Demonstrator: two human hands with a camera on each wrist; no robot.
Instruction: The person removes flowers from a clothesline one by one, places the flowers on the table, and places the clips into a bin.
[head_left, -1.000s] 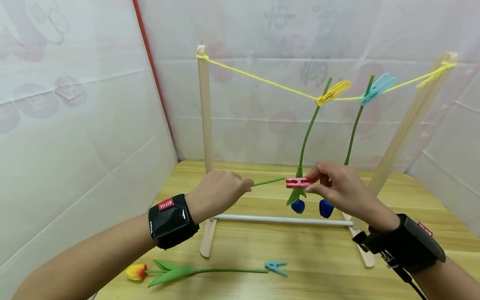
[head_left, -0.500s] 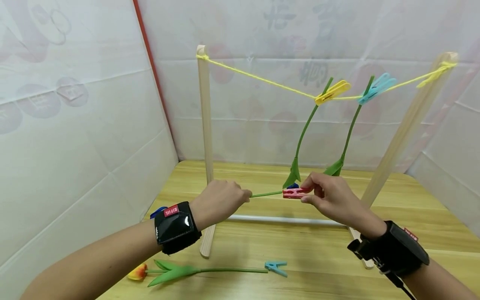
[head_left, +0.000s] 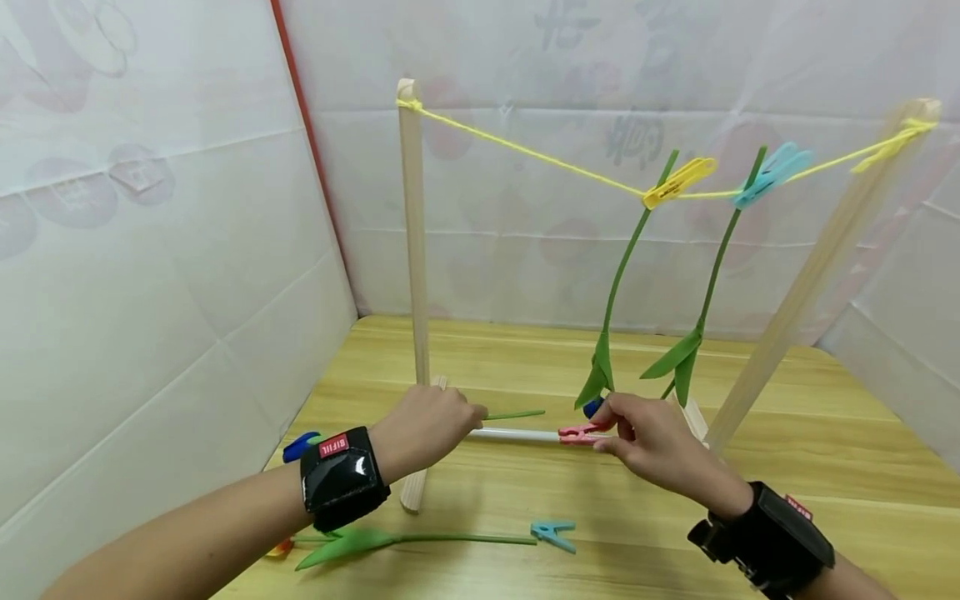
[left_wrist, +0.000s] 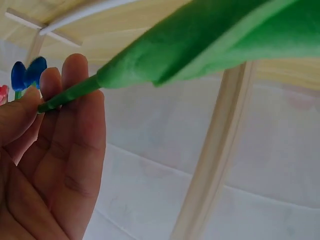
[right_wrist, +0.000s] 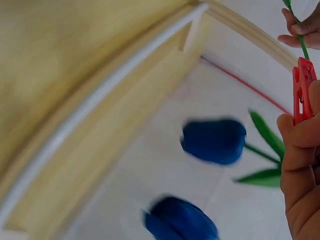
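Green stem (head_left: 516,414), held level just above the white rod (head_left: 513,435) at the base of the wooden frame (head_left: 414,233), its free end pointing at the red peg (head_left: 579,433). Left hand (head_left: 423,429): fingers curled round the stem. Right hand (head_left: 651,442): thumb and fingers pinching the peg, a small gap from the stem tip. Behind, two blue-flowered stems hang head down from the yellow string (head_left: 525,152), clipped by a yellow peg (head_left: 678,182) and a blue peg (head_left: 772,173). On the table (head_left: 825,433) nearer the camera lie another flower (head_left: 390,542) and a loose peg (head_left: 553,535).
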